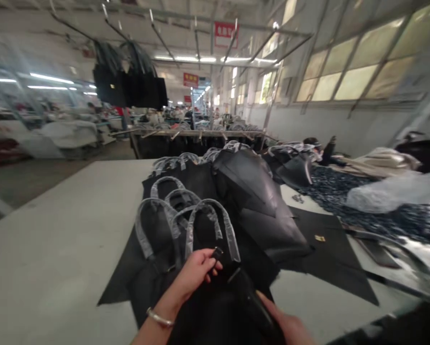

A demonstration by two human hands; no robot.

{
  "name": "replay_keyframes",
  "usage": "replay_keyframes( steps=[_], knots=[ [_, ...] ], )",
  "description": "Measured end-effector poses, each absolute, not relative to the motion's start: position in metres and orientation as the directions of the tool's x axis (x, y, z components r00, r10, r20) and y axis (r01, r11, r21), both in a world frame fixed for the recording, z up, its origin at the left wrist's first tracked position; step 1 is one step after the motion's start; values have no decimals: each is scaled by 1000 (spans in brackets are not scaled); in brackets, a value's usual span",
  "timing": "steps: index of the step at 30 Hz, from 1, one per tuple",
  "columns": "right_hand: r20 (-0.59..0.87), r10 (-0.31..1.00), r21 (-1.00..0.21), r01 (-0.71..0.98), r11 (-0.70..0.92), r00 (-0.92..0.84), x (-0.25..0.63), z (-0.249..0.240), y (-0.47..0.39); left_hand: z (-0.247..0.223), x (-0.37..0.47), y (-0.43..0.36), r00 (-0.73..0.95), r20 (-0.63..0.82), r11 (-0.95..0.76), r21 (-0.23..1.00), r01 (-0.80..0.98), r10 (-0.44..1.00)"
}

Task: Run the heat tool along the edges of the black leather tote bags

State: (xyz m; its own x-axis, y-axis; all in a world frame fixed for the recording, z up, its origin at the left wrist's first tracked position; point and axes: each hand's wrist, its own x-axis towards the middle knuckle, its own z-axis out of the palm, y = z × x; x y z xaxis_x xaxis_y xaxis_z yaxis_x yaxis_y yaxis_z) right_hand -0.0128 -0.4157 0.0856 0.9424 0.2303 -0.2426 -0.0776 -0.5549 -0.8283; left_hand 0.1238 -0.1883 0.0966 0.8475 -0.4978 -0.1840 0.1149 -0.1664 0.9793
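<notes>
My left hand (200,270) pinches a short black strap tab (217,253) with a small metal fitting at its end. It is above a black bag panel whose arched handle (215,206) is wrapped in clear plastic. At the lower right, my right hand (284,318) curls around a smooth, dark, rounded object (254,304); blur and the dark background hide its kind. Just beyond my left hand, several more black bag panels (123,270) with plastic-wrapped handles lie overlapped on the pale table (56,244).
A heap of shiny black bag pieces (254,191) lies to the right of the handles. Further right are a flat black panel (330,254) with a gold fitting, a phone (378,253) and clear plastic (390,191). Black bags (124,81) hang from a rack behind.
</notes>
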Motion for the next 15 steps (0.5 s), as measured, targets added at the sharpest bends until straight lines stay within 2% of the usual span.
replay_keyframes(
  steps=[4, 10, 13, 15],
  knots=[
    [-183, 291, -897, -38, -441, 939, -7, 105, -418, 88, 119, -190, 834, -183, -172, 979, 108, -520],
    [-304, 212, -908, -215, -360, 929, 5, 123, -403, 87, 113, -192, 764, -76, -147, 989, -25, -641],
    [-260, 231, -932, -182, -313, 937, 9, 137, -397, 85, 115, -193, 785, -68, -178, 983, -54, -616],
    [-172, 269, -959, -99, -265, 948, 10, 148, -394, 78, 119, -193, 783, -97, -204, 978, -39, -615]
  ],
)
